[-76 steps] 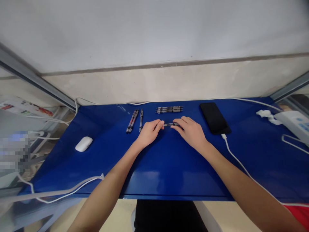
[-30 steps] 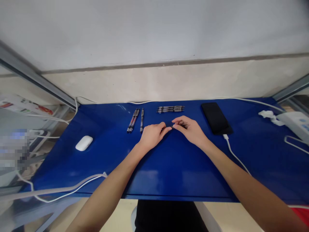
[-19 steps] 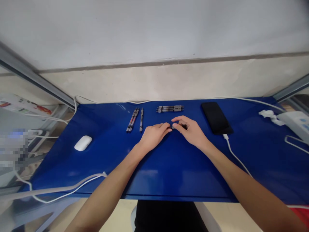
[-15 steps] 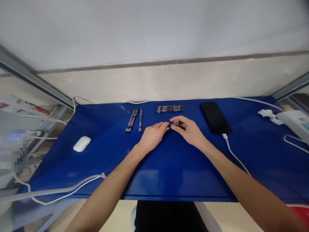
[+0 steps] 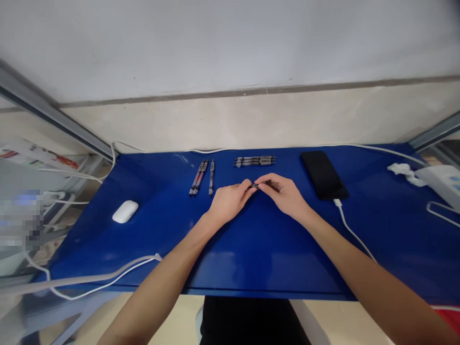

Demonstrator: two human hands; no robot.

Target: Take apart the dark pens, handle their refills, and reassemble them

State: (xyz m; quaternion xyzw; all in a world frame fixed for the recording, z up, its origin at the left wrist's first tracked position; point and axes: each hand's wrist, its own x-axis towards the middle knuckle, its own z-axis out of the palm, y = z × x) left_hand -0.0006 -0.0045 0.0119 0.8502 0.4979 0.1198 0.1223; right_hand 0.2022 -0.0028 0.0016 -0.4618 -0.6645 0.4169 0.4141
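A dark pen lies between my two hands, mostly covered by the fingers. My left hand is closed on its left end, and my right hand pinches its right part between thumb and fingers. Behind my hands, grey and black pens lie sideways, side by side. Left of my left hand, two pens lie together at a slant, with a single pen just to their right.
On the blue table, a black phone with a white cable lies on the right. A white earphone case sits left. A power strip and crumpled tissue are far right; cables cross the front left.
The held pen has been turned a little, so less of its grey part shows. My fingers have shifted slightly around it. The whole view has shifted slightly.
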